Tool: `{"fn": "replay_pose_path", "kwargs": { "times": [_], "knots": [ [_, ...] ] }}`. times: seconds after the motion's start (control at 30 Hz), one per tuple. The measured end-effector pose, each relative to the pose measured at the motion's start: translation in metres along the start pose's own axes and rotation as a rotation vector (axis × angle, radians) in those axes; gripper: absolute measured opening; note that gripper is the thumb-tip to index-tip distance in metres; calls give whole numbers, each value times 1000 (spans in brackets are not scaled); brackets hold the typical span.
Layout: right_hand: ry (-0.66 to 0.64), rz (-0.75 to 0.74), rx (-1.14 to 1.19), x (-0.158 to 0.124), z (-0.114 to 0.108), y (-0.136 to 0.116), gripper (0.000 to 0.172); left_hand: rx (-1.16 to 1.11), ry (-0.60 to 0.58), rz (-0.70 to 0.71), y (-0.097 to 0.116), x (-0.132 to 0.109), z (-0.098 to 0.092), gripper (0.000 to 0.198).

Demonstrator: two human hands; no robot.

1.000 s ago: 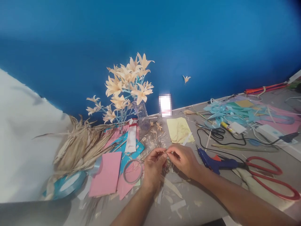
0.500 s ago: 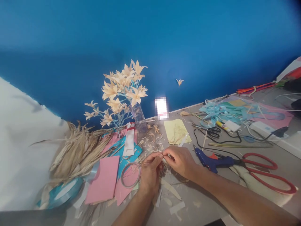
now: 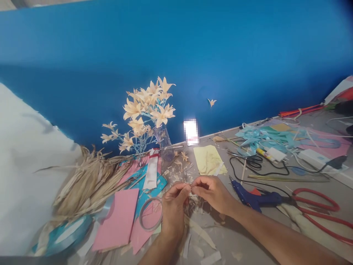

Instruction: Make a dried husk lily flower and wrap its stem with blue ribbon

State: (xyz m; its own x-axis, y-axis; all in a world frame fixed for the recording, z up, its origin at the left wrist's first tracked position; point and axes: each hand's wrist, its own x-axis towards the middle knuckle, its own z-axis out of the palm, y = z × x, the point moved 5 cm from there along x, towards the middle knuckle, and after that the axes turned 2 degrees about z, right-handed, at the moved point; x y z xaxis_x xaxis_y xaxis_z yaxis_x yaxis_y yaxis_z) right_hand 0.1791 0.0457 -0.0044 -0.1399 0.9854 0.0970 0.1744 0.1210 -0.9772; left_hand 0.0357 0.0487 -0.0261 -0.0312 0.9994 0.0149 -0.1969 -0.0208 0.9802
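Fingertip to fingertip, my left hand (image 3: pixel 175 206) and my right hand (image 3: pixel 211 194) meet above the middle of the table. Both are closed in a pinch, and whatever they hold is too small to make out. Under and around them lie dry scraps and pale husk strips (image 3: pixel 201 232). A roll of tape (image 3: pixel 141 217) lies just left of my left hand. Beyond the hands is a yellow paper sheet (image 3: pixel 206 160). Close to my right hand rests a blue glue gun (image 3: pixel 255 197).
At the back left, cream handmade flowers (image 3: pixel 150 101) rise by a clear vase (image 3: pixel 164 143). Dried husks (image 3: pixel 82 187), pink card (image 3: pixel 117 221) and a ribbon roll (image 3: pixel 70 233) fill the left. Rightward are red-handled scissors (image 3: pixel 317 192), blue ribbons (image 3: pixel 264 138) and a power strip (image 3: pixel 317 160).
The view has tilted up slightly, so most things appear a little lower. My hands keep their pinch, with only slight finger movement.
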Motion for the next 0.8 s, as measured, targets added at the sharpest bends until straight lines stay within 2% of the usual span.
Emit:
{"fn": "replay_pose_path", "kwargs": {
  "times": [0.1,0.17,0.23,0.33,0.43,0.53,0.63,0.8],
  "knots": [
    [10,43,98,1,-9,-2,16,-58,-15,-76,-1,2,1,26],
    [101,71,197,5,-22,-1,19,-86,3,-70,5,5,-2,26],
    [219,72,347,8,-36,1,25,-147,11,-63,11,10,-7,13],
    [292,76,505,12,-46,5,30,-308,-43,-110,15,13,-8,10],
    [276,94,437,10,-41,5,30,-382,-188,-202,12,5,4,18],
    [184,116,333,6,-26,1,30,-369,-338,-267,7,-9,20,25],
    [90,120,319,2,-16,-4,32,-278,-340,-251,4,-15,25,21],
    [50,142,352,0,-14,-5,34,-218,-303,-236,2,-9,21,20]
  ]
}}
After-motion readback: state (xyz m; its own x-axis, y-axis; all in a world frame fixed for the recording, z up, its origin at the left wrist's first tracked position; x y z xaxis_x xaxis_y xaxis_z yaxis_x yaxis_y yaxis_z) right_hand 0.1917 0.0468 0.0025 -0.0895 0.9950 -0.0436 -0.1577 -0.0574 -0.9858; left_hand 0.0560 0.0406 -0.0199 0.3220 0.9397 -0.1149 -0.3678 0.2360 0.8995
